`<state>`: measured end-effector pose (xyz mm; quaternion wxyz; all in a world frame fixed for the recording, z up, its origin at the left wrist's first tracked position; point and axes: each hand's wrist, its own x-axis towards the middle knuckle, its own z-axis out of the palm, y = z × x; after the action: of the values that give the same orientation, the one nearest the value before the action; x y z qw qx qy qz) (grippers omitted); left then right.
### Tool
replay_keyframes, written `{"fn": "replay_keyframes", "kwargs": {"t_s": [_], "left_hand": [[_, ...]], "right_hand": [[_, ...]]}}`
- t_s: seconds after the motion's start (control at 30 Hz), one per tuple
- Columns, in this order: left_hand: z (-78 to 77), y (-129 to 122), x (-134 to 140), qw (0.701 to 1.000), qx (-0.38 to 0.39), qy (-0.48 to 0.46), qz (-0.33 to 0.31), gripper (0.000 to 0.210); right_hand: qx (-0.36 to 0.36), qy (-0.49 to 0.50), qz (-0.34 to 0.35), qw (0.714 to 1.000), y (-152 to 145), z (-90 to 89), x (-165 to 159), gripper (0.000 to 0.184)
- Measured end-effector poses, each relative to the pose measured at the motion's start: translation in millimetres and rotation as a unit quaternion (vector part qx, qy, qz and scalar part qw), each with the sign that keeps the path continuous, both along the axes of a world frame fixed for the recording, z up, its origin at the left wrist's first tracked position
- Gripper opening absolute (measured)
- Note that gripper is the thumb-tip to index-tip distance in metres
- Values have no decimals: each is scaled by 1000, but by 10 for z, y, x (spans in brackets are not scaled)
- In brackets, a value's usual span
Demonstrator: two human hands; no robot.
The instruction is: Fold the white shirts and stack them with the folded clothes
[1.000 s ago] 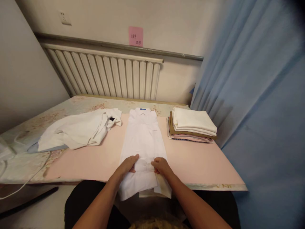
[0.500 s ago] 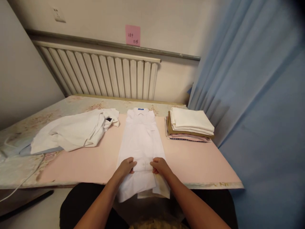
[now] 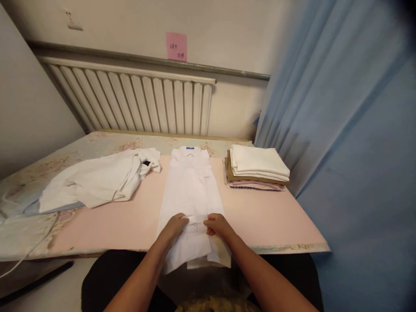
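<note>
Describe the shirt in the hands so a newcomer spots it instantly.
In front of the radiator, a pink sheet covers part of the table. Between the crumpled pale garment and the folded stack lies the white shirt, held by the left hand and right hand. Unlike its neighbours, it stretches lengthwise, showing a blue label at the collar.

A warm, yellowish cast is laid over the beige painted wall by moderate, diffuse light. The strongest brightness is returned by the white collared cloth shirt, on which fine creases are partly washed out. Soft, smoky shadows are seen on the pleated blue fabric curtain, while the space beneath the long pink-covered table is sunk in gloom. The top right corner is blackened by vignetting. Straight lines are slanted and stretched toward the edges, and the white plastic wall socket is blurred.
</note>
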<state>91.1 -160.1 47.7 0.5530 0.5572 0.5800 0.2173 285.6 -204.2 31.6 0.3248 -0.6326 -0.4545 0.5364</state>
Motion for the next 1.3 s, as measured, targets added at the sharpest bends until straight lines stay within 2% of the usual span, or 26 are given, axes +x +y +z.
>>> {"fn": "replay_keyframes", "kwargs": {"t_s": [0.2,0.53,0.93,1.1,1.3], "left_hand": [[-50,0,-38,1000,1,-2,-7,17],[-185,68,-38,999,26,26,18,13],[-221,113,25,994,57,64,70,15],[-247,97,10,994,62,59,73,25],[-219,82,8,994,71,64,59,24]], "right_hand": [[-9,2,-3,1000,25,-34,3,13],[-11,-3,-10,1000,55,-55,2,18],[-17,-3,-28,999,112,-151,6,12],[-18,-3,-31,999,109,-159,7,11],[-24,-2,-35,999,107,-122,-12,13]]}}
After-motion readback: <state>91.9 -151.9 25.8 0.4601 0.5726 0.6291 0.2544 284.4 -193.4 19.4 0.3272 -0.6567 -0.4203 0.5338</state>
